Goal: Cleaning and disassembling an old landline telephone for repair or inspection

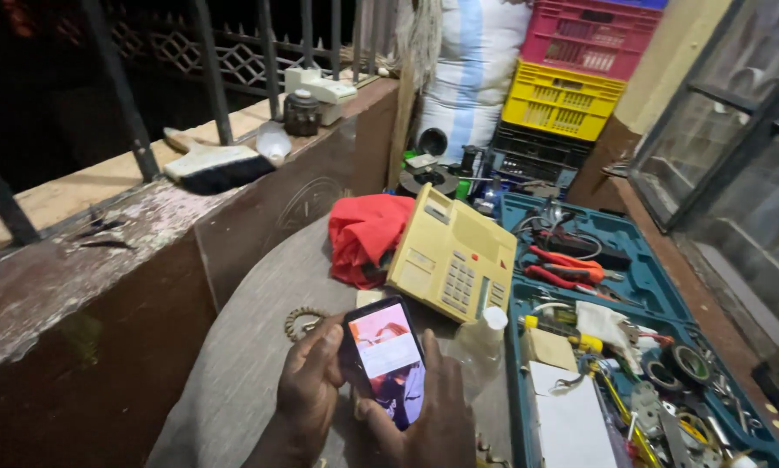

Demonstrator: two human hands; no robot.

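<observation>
Two hands hold one black smartphone with a lit screen low over our round grey table. Our left hand wraps its fingers around the phone's left edge; our right hand cups its right side, thumb near the bottom. Just behind the phone sits a cream desk telephone with a keypad, leaning on a crumpled red cloth. To our right lies an open teal plastic tool case.

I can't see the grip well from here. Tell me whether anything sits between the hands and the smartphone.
Nothing visible does. The left hand and right hand both grip the smartphone directly, above the round table, in front of the yellow desk telephone.
</observation>
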